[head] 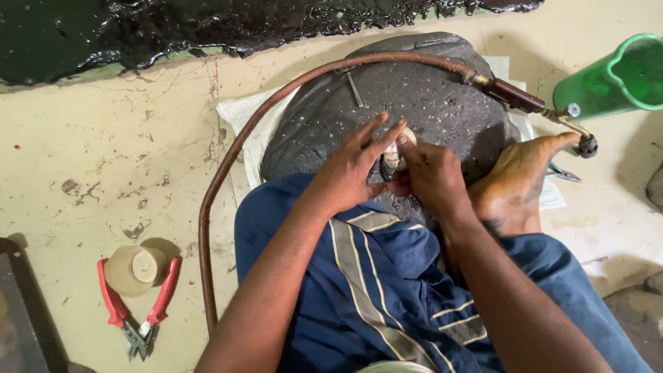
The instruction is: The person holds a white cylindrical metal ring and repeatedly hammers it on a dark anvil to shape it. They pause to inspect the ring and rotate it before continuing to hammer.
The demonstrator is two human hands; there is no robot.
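A small pale rounded piece (396, 156) sits on a big black pitch-like mound (414, 97) in front of me. My left hand (349, 169) touches the piece with thumb and fingertips, the other fingers spread apart. My right hand (431, 173) pinches the same piece from the right side. Both hands press it against the dark mound. My bare foot (518, 183) rests against the mound's right edge. My knees in blue striped cloth (373, 276) fill the lower middle of the view.
A brown hose (228, 166) curves around the mound to a torch (525, 100) at the upper right. A green plastic jug (615, 76) stands far right. Red-handled pliers (138, 311) and a tan cup (138, 269) lie lower left. Black tarry spill (173, 24) runs along the top.
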